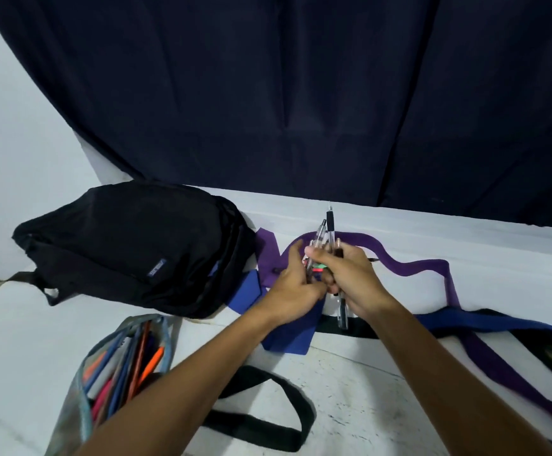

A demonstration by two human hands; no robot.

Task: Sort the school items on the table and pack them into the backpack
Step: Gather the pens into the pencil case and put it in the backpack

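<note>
A bundle of pens [329, 230], clear barrels with black caps, stands upright between both hands above the table's middle. My right hand [353, 278] grips the bundle, fingers curled round it; pen ends poke out below it. My left hand [292, 284] cups the bundle from the left, fingers wrapped around its lower part. A black backpack [129, 248] lies flat on the white table [367, 373] at the left, its opening not visible. An open pencil case [123, 357] at the lower left holds several coloured pens and pencils.
Purple [409, 266], blue [288, 337] and black [301, 419] fabric straps and cloth bags lie spread across the table under and to the right of my hands. A dark curtain [301, 93] hangs behind the table. A pale wall stands at the left.
</note>
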